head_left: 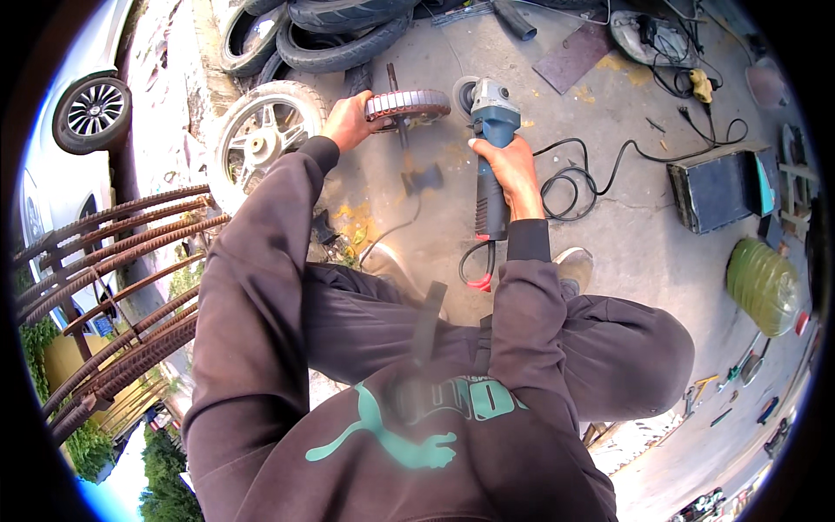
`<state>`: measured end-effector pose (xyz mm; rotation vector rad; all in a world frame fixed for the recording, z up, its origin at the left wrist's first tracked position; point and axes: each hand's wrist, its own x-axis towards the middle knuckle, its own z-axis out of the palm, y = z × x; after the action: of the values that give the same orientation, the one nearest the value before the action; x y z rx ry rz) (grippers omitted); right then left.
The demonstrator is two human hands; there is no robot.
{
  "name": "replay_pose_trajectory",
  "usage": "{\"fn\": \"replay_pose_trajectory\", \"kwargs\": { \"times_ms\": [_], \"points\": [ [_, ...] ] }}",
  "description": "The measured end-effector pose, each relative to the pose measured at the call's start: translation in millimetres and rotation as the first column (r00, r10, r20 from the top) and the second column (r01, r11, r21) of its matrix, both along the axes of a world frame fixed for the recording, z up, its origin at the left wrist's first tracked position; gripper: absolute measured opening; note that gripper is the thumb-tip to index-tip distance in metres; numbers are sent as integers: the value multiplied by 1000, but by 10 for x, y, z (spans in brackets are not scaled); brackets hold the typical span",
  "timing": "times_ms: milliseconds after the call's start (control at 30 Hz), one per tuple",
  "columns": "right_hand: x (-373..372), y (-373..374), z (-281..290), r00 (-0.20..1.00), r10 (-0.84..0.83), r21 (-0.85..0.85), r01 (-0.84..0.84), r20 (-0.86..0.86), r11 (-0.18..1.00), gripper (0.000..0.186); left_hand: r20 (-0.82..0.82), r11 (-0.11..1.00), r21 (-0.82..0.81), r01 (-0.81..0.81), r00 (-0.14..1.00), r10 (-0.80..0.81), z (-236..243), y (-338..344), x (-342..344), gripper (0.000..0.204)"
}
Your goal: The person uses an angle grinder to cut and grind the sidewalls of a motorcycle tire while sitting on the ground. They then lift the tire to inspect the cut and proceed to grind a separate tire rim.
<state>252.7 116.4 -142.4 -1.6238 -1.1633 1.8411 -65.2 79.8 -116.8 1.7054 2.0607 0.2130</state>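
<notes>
Left of centre, the left hand (pixel 350 122) has its fingers closed on the left rim of the metal core (pixel 407 105); best brace it firmly. Just right, the disc (pixel 465 94) should meet it lightly, the grinder (pixel 496 129) steady in the right hand's (pixel 511 170) wrapped fingers.

I monitor one head-worn fisheye view, directed downward at close range, covering left hand (pixel 349 123) and right hand (pixel 511 170).
</notes>
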Motion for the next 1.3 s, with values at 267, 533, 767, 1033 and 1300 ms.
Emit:
{"fn": "replay_pose_trajectory", "kwargs": {
  "times_ms": [267,533,767,1033,1300],
  "points": [
    [-71,26,-84,998,45,-54,-42,48,998,44,40,1000,14,9,999,-10,-14,-23,-8,40],
    [-75,23,70,996,65,-17,-65,60,998,48,6,999,10,38,999,-38,56,-2,54,40],
    [-93,-38,192,989,86,114,-99,117,988,42,-30,995,39,90,996,-89,-26,30,53,40],
    [-104,-97,507,950,130,190,-188,282,964,59,-62,991,33,128,990,-125,52,118,225,37],
    [-216,-208,760,897,143,279,-277,419,919,57,-121,984,20,175,978,-171,89,248,428,38]
  ]
}}
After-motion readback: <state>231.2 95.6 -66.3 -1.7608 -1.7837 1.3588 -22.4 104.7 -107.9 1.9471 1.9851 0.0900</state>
